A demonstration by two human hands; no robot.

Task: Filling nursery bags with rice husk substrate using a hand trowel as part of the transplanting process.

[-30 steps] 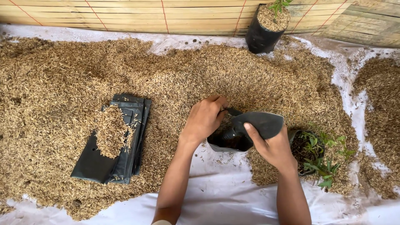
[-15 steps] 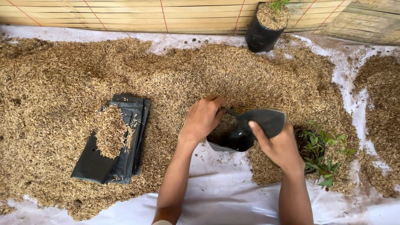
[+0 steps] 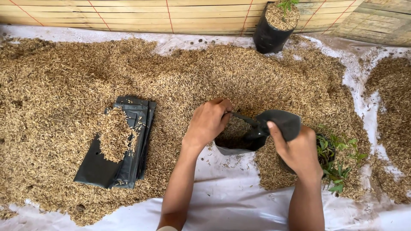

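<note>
While both hands are gathered near the middle of the view, a black plastic grow bag (image 3: 252, 134) is held open between them, resting on the white plastic sheet (image 3: 239, 201) at the near edge of the rice-husk heap (image 3: 180, 72). The left hand (image 3: 208, 122) is placed at the bag's 9 o'clock side, its fingers curled together over the rim, apparently pinching the edge, though the fingertips are hidden behind the knuckles and the exact grip cannot be confirmed. The right hand (image 3: 297, 149) is set at the bag's 3 o'clock side, with the thumb and fingers clamped on a folded flap of the black plastic. The bag's mouth is thus stretched along a line from 9 to 3 o'clock, and its opening is turned toward 12 o'clock, where the husk lies just beyond the rim; some husk is already seen inside. Neither hand is clearly nearer, since both are touching the bag.

Just beside the right hand, at 3 o'clock, a small green seedling (image 3: 338, 160) is seen in a dark bag. A flat stack of empty black bags (image 3: 128, 167), partly covered by husk, lies well apart at 9 o'clock. A filled black bag with a sprout (image 3: 272, 32) stands at 12 o'clock against the bamboo screen (image 3: 128, 15).
</note>
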